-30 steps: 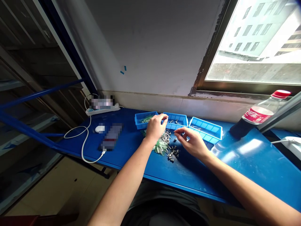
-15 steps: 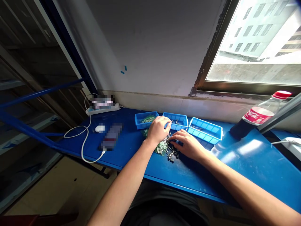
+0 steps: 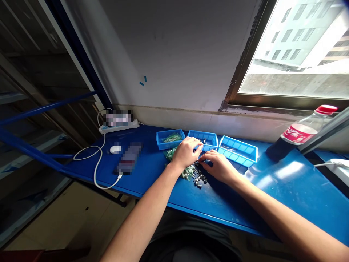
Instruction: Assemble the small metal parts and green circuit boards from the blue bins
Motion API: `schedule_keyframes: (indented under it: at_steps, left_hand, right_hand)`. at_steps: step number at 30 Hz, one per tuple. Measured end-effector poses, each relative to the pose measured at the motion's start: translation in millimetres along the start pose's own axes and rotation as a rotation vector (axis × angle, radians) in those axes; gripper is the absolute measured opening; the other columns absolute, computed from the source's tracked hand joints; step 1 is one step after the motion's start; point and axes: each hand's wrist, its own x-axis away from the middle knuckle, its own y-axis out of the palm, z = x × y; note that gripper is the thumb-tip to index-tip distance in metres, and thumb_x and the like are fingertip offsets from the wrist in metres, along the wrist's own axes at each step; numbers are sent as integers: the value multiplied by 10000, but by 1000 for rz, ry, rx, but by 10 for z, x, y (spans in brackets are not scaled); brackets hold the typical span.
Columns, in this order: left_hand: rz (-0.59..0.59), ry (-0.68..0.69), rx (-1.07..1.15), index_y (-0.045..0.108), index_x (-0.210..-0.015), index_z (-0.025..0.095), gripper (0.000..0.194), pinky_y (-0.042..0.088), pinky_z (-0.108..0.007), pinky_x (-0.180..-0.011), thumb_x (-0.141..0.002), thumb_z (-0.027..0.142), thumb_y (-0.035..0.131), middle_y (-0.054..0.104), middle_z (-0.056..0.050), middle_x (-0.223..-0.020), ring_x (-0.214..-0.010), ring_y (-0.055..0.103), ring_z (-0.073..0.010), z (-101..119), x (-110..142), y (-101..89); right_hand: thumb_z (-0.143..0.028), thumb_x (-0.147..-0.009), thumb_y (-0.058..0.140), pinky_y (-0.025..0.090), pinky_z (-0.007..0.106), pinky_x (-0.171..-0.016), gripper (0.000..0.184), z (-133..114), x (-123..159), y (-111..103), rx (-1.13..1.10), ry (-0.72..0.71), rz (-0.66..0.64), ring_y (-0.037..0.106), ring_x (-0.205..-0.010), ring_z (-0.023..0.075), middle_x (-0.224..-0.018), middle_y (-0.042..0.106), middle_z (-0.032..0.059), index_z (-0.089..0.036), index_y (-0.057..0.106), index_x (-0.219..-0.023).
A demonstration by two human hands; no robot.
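Note:
My left hand (image 3: 187, 153) is over the pile, its fingers bent and thumb and fingertips close together; whatever they pinch is too small to make out. Just to its right, my right hand (image 3: 218, 166) has its thumb and forefinger pinched at the edge of the pile, and what lies between them is not clear. Loose metal screws (image 3: 200, 179) lie on the blue table below the hands. Small green plastic bags (image 3: 187, 174) with slim metal pieces lie partly under my left hand and wrist.
Behind the hands are a left blue bin (image 3: 165, 146) with green bags, a middle blue bin (image 3: 209, 147) with a few metal pieces, and a right blue bin (image 3: 240, 157) with thin pieces. A cola bottle (image 3: 298, 134) stands right. A phone (image 3: 129, 158) charges by a white cable (image 3: 96, 171).
My left hand has shifted slightly right, toward my right hand. My right fingertips have drawn a little up and back from the screws, uncovering more of them.

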Motion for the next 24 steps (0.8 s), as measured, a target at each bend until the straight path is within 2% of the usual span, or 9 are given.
schedule_keyframes:
  at_steps: [5,11,14,19,24]
  left_hand:
    - [-43,-1,19,793,-1011,197,165,576,-429,-1016,-1011,202,627,804,-85,-1064,-1081,710,-258,26,4,4]
    - [-63,-24,43,793,-1070,215,173,587,-421,-1009,-1006,231,633,820,-68,-1107,-1086,730,-257,0,26,23]
    - [-93,-42,50,787,-1164,222,233,599,-407,-1009,-1004,232,617,817,-71,-1160,-1107,743,-252,-9,37,37]
    - [-170,-32,95,769,-1263,246,357,610,-405,-1009,-934,160,662,819,-55,-1177,-1106,754,-253,12,36,38]
    - [-121,-74,162,803,-1153,243,286,616,-411,-1006,-929,125,670,828,-43,-1149,-1100,763,-245,42,24,18]
  right_hand:
    - [-202,-950,639,570,467,-857,124,4,4,0,-7,8,48,676,-914,282,-962,769,65,-265,746,-947]
    - [-245,-920,626,583,433,-810,102,31,-7,-5,-84,99,197,681,-869,260,-945,727,65,-255,696,-993]
    - [-300,-958,614,580,428,-769,164,8,-19,-50,-121,157,266,667,-802,247,-933,720,72,-253,725,-1070]
    - [-429,-988,660,581,405,-702,209,-20,-1,-89,-272,269,335,678,-732,218,-1031,774,77,-255,766,-1035]
    - [-507,-959,714,609,425,-748,267,3,22,-63,-348,322,340,747,-804,257,-988,803,75,-254,746,-1042]
